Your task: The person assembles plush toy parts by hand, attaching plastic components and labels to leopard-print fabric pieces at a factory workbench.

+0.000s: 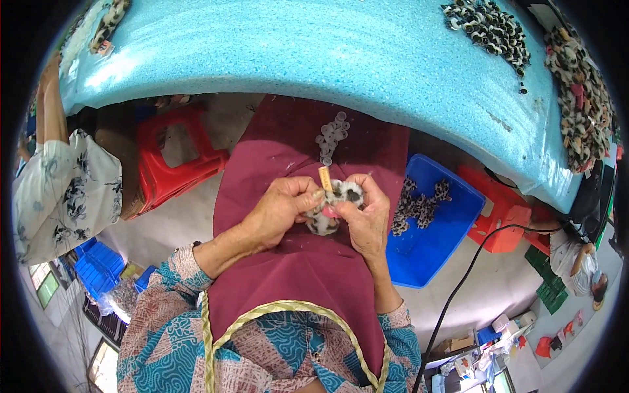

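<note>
Over my lap, my left hand [283, 206] and my right hand [368, 216] are closed on a small spotted plush piece [322, 226], furry in white, black and brown. A bit of pink shows on it between my thumbs. My left thumb and fingers pinch at its left side, while my right thumb presses on it from the right. A tan label or strip [325, 178] sticks up from its top; which of the two I cannot tell. Just beyond, several clear round plastic washers [334, 134] lie on my maroon apron [262, 154].
Ahead curves a blue speckled table [295, 49], with a pile of small black-and-white parts [491, 33] and heaped plush pieces [580, 98]. A blue bin [426, 259] holds spotted pieces at right. Red stools [180, 164] stand beneath. A co-worker's arm [51, 105] is at left.
</note>
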The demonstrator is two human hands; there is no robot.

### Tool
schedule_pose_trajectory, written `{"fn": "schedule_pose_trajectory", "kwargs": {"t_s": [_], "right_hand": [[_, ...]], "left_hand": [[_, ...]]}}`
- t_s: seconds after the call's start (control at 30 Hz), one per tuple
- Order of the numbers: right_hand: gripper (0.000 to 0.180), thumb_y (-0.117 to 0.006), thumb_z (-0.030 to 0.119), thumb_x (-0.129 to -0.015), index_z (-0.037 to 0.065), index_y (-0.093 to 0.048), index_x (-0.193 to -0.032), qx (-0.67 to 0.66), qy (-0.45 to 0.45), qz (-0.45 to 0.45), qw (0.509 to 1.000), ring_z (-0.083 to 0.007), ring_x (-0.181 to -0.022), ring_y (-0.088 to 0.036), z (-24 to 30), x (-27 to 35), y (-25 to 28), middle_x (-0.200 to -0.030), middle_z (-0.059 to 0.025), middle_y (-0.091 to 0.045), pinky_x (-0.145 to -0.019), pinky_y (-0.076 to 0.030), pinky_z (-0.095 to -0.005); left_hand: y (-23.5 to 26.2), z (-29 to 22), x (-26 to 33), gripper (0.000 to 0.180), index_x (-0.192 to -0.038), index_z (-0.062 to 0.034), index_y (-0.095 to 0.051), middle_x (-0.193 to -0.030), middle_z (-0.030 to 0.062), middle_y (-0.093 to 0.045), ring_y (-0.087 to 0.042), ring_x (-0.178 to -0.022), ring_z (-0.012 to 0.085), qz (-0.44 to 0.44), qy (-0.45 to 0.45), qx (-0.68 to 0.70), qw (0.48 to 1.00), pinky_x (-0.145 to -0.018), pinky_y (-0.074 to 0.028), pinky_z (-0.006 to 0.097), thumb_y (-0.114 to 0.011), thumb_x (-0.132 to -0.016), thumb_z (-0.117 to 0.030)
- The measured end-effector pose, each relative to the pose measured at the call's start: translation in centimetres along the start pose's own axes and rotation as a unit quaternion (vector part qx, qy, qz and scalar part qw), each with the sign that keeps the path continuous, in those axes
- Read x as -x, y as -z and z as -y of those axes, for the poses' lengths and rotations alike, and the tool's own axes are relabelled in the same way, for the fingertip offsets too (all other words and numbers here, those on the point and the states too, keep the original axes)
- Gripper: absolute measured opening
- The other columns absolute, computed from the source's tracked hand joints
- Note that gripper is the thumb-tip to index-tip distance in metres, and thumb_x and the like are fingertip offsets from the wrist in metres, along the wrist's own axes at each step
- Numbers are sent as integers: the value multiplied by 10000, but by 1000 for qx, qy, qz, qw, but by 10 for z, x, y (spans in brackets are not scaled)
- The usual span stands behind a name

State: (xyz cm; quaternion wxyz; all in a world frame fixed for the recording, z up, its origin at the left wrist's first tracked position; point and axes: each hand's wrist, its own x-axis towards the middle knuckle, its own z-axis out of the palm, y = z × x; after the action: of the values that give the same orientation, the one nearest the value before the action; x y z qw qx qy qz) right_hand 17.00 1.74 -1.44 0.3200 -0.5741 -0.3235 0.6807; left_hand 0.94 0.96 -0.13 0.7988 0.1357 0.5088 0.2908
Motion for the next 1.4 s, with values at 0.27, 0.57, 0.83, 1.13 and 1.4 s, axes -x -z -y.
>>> {"fn": "schedule_pose_trajectory", "kwargs": {"t_s": [0.27, 0.57, 0.83, 1.13, 1.4], "right_hand": [[164, -534, -11, -739, 14, -511, -899, -201, -56, -26, 978, -67, -655, -537, -18, -11, -18, -762, -24, -573, -556, -441, -213], [373, -629, 53, -784, -1, -474, -1119, -354, -135, 141, 915, -172, -885, -592, -5, 2, -3, -968, -88, -580, -747, -510, -275], [359, -693, -20, -694, 15, -503, -996, -155, 17, 39, 987, -98, -806, -554, -13, 6, -7, -879, -25, -560, -699, -476, -236], [213, -659, 30, -662, 32, -485, -785, 169, 109, -81, 976, -98, -521, -480, -13, -4, -14, -582, -53, -518, -490, -415, -272], [205, -630, -3, -648, 14, -499, -805, 268, 73, -17, 961, -94, -593, -465, -4, -25, -12, -644, -40, -514, -525, -401, -259]], "left_hand": [[-4, -1, -10, 161, -765, -63, -574, -673, -58, -505, -397, -595, 25, -85, -50, -52, 994, -510, -309, 189, -569, -866, -188], [-3, 1, -5, 152, -759, 7, -587, -672, -2, -559, -477, -632, 47, -117, -121, -88, 982, -554, -397, 209, -584, -853, -113], [-4, 5, -6, 144, -754, -10, -585, -662, -16, -540, -454, -616, 46, -117, -91, -85, 985, -542, -388, 210, -581, -853, -114], [-3, 9, -10, 139, -735, -52, -542, -663, -45, -484, -399, -593, 39, -110, -66, -90, 988, -523, -342, 209, -574, -850, -124], [-7, 4, -13, 96, -710, 5, -531, -670, 35, -497, -447, -561, 83, -122, -253, -324, 903, -519, -384, 259, -607, -758, -29]]}}
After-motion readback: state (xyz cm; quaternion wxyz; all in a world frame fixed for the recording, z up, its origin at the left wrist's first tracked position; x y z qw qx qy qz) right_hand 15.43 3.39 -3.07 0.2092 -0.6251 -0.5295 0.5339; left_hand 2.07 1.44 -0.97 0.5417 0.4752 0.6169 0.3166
